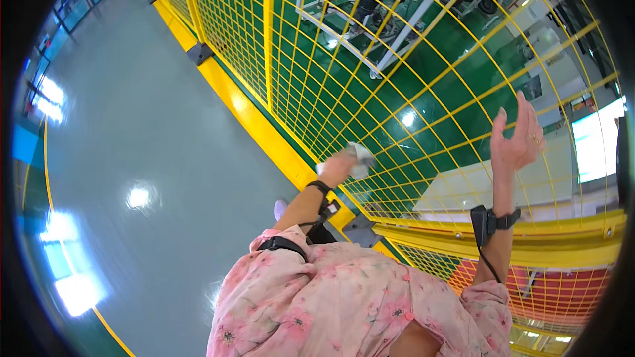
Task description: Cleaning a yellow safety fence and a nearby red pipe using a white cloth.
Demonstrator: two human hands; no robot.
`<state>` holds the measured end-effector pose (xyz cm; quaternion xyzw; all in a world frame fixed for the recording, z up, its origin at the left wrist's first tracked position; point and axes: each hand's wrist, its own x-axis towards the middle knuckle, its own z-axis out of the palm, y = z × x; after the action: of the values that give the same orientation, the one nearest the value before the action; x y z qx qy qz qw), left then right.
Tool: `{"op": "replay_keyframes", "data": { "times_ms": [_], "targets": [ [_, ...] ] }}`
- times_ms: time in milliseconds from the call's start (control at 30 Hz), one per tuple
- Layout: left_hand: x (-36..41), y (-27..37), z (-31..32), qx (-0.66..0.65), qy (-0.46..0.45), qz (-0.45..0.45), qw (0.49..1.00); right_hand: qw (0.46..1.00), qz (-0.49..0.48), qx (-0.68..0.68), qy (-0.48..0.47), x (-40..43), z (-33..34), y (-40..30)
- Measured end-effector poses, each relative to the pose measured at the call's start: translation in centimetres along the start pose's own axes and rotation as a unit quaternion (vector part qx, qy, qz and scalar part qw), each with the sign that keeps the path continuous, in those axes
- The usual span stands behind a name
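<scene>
My left hand [339,167] is blurred and closed around a crumpled white cloth [361,161], low at the yellow wire mesh fence [268,34]. Whether the cloth presses on the wires cannot be told. Higher up at the right, my right hand [518,134] is raised before the mesh with thumb and fingers apart, nothing in it, a ring on one finger. Its fingertips are close to the wires; contact is unclear. Black straps with small devices sit on both wrists, the left one [325,198] and the right one [491,223].
Along the fence foot runs a yellow base strip [238,104] with a dark post foot [200,53]. Grey floor [163,134] stretches left. Behind the mesh stand a white wheeled frame [342,39] with shock absorbers and a bright screen [599,139]. A yellow fence rail [536,238] crosses at right.
</scene>
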<state>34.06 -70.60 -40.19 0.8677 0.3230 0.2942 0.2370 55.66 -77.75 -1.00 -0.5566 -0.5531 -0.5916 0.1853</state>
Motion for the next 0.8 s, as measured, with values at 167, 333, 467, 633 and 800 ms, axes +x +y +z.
{"op": "replay_keyframes", "data": {
  "times_ms": [167,333,467,633,800],
  "targets": [
    [1.3,-7.1,-7.3,-0.011,0.079,-0.365,0.927,0.999,-0.002,0.019,-0.036,0.2,-1.0,-0.9],
    [11.2,-9.5,-17.7,-0.167,0.387,-0.337,0.842,0.994,0.023,0.044,-0.097,0.1,-1.2,-1.2],
    [16.2,-10.1,-18.6,-0.216,0.471,-0.301,0.801,0.995,0.003,-0.045,-0.093,-0.1,-0.7,-0.4],
    [11.5,-15.9,-7.2,-0.221,0.421,-0.369,0.799,0.995,-0.003,-0.066,-0.072,-1.2,1.2,0.4],
    [2.4,-17.5,0.4,-0.246,0.055,-0.562,0.788,0.989,-0.003,-0.130,-0.069,-1.7,1.3,1.4]
  ]
}}
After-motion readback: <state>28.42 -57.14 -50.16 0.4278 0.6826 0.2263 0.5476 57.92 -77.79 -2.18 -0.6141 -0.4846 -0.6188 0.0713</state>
